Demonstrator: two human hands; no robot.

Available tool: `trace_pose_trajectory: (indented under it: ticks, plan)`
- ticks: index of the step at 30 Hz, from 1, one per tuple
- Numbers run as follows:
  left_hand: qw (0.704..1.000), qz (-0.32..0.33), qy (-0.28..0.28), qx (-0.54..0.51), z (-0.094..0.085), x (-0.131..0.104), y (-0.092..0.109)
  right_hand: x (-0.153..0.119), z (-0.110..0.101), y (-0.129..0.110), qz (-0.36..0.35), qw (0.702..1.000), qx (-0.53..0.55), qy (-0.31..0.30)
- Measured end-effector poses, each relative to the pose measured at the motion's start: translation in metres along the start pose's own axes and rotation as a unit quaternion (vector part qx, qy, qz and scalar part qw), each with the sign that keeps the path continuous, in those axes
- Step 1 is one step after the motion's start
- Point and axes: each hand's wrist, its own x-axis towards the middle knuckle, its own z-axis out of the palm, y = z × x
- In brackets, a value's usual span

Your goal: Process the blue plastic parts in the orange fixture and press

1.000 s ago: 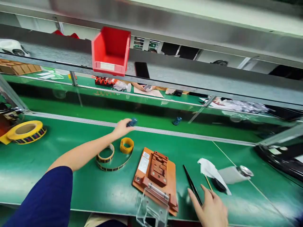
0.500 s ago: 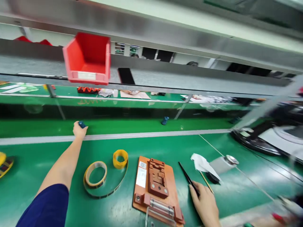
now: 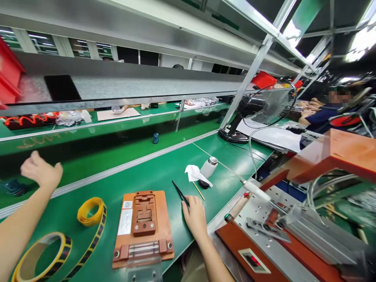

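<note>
My left hand [image 3: 41, 171] is raised at the far left with its fingers apart and nothing in them. Just below it, a dark blue object [image 3: 14, 188] rests behind the grey rail. On the green bench top, my right hand [image 3: 194, 211] is closed around black tweezers [image 3: 179, 192], whose tips point away from me. Left of that hand lies an orange fixture [image 3: 143, 223] with a brown recessed block. Two yellow tape rolls [image 3: 91, 211] stand near the left arm, with a strip trailing toward me. A small blue object [image 3: 155, 138] stands beyond the rail.
A white bottle [image 3: 209, 167], a white tissue [image 3: 194, 173] and a thin stick [image 3: 199, 191] lie beyond my right hand. A fan [image 3: 264, 105] stands at the back right. An orange-and-metal machine [image 3: 293, 235] fills the right side. A person [image 3: 323, 113] sits farther off. A shelf [image 3: 123, 84] spans above.
The view has swung to the right, bringing the machine and fan into view. My left hand has let go of the dark blue object and opened. My right hand still holds the tweezers.
</note>
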Motion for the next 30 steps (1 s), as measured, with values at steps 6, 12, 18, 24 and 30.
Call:
trace_pose_trajectory:
  ticks: [6,12,18,24,30]
  plan:
    - [0.98,0.177,-0.085,-0.028,0.097,-0.013,0.138,-0.004,-0.002,0.004,0.001,0.997,0.072,0.012]
    - [0.935,0.295,-0.172,-0.094,0.196,-0.063,0.299,-0.013,0.004,0.005,0.0,0.993,0.103,0.05]
    - [0.936,0.264,-0.19,-0.133,0.242,-0.072,0.376,-0.02,0.025,0.013,-0.001,0.989,0.126,0.072]
    - [0.933,0.2,-0.232,-0.191,0.248,-0.068,0.368,-0.019,0.037,0.019,-0.001,0.991,0.11,0.08]
    - [0.898,0.118,-0.286,-0.312,0.205,-0.077,0.342,-0.015,0.026,0.015,-0.009,0.985,0.142,0.094]
